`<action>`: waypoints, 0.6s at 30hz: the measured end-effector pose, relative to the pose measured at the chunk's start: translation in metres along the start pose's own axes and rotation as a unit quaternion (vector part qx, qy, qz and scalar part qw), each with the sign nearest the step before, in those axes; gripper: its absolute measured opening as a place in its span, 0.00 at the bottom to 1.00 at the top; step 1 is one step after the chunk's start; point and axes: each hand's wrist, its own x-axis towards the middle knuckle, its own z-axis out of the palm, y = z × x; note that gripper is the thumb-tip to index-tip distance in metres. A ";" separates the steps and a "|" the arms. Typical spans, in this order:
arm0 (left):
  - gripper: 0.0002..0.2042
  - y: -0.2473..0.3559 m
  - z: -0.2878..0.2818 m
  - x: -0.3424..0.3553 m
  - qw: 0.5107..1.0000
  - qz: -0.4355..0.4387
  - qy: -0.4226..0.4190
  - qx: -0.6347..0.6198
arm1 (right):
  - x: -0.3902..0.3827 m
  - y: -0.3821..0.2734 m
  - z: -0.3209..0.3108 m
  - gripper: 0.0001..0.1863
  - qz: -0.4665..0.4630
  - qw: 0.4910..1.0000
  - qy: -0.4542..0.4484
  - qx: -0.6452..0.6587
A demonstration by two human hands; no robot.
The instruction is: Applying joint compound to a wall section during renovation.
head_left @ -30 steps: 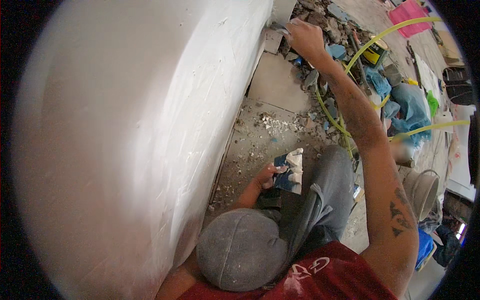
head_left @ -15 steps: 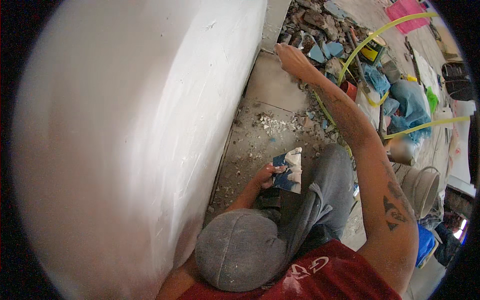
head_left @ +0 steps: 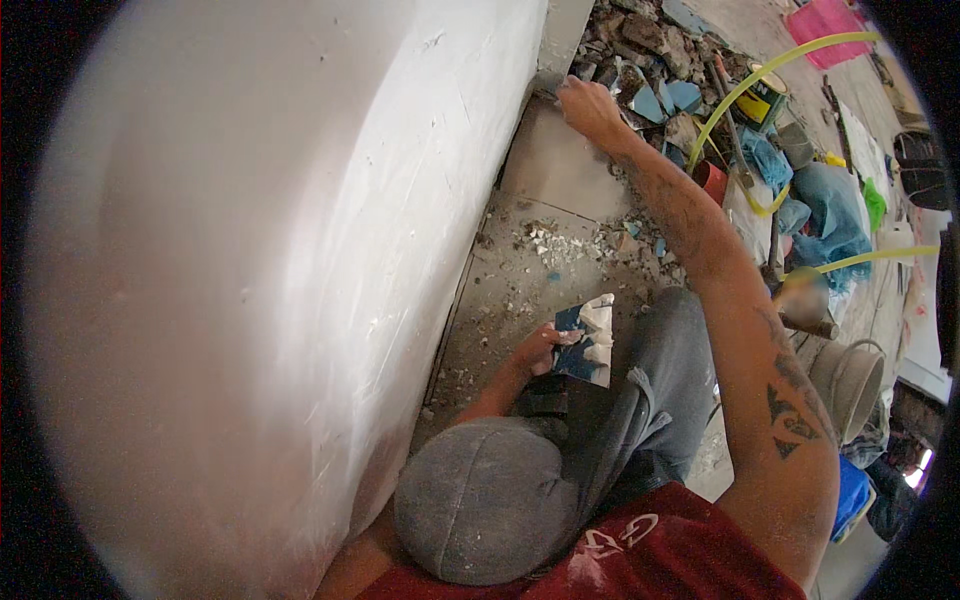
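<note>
My left hand [head_left: 540,350] is closed on a broad filling knife [head_left: 583,345], its dark blue blade carrying white filler along the edge away from my fingers. It hangs above the floor, close to my bent knee. My right arm stretches far forward, and my right hand [head_left: 592,108] is closed at the far foot of the white wall [head_left: 330,250]. A small grey flat edge [head_left: 548,84] shows beside its fingertips, against the wall's base; it looks like a scraper blade, but the grip hides most of it. Fresh smooth white streaks run down the wall.
White crumbs [head_left: 565,245] lie scattered on the tiled floor [head_left: 560,165]. Rubble [head_left: 650,60] with blue shards is heaped beyond my right hand. To the right are a yellow hose [head_left: 745,80], a black-and-yellow can [head_left: 758,103], blue plastic bags [head_left: 832,215] and a pale bucket [head_left: 842,385].
My right hand has shifted slightly right, and the grey edge now shows beside its fingertips. My left hand and the filling knife appear slightly farther right, as does the whole scene.
</note>
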 end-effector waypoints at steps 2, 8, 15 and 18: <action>0.12 -0.003 -0.002 0.003 1.000 0.011 0.001 -0.026 | 0.000 0.004 0.003 0.06 -0.005 1.000 0.016 0.003; 0.13 0.019 0.025 -0.014 0.999 0.004 0.032 0.025 | 0.004 0.008 -0.004 0.06 -0.011 0.999 0.022 -0.023; 0.13 -0.011 -0.017 0.010 0.999 0.016 0.015 -0.034 | 0.015 0.010 -0.037 0.07 -0.035 0.997 0.007 -0.069; 0.12 -0.017 -0.021 0.013 0.999 0.035 0.009 -0.019 | 0.014 0.008 -0.047 0.07 -0.044 0.996 0.013 -0.072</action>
